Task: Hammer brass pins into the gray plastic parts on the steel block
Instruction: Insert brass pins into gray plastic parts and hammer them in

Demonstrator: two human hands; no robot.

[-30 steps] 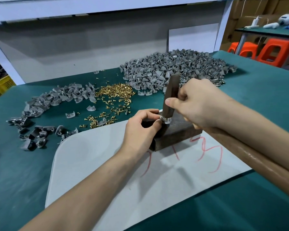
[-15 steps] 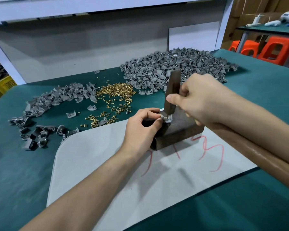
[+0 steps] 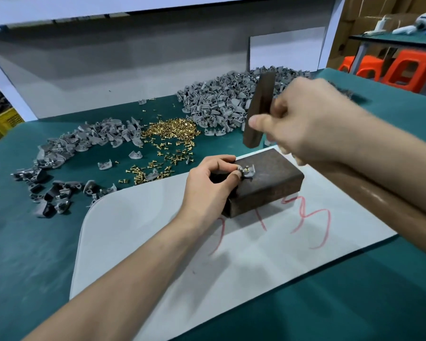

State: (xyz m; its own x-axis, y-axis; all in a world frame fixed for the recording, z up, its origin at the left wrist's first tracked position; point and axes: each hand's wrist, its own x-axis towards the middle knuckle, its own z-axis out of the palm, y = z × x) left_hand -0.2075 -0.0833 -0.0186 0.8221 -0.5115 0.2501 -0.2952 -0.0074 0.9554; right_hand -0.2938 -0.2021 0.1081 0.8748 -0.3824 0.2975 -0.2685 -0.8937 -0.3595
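Hands split the work: at frame centre the left hand (image 3: 207, 190) pinches a gray plastic part (image 3: 249, 173), steadying its brass pin (image 3: 246, 168) on the steel block (image 3: 273, 185), a hard anvil. Above, the right hand (image 3: 312, 121) grips the hammer (image 3: 258, 109), poised to strike. Loose pins (image 3: 170, 130) and spare parts (image 3: 231, 102) lie beyond on the worktop (image 3: 22, 242), within reach.

Head-worn view, forward-down, close over bench (image 3: 391, 114)
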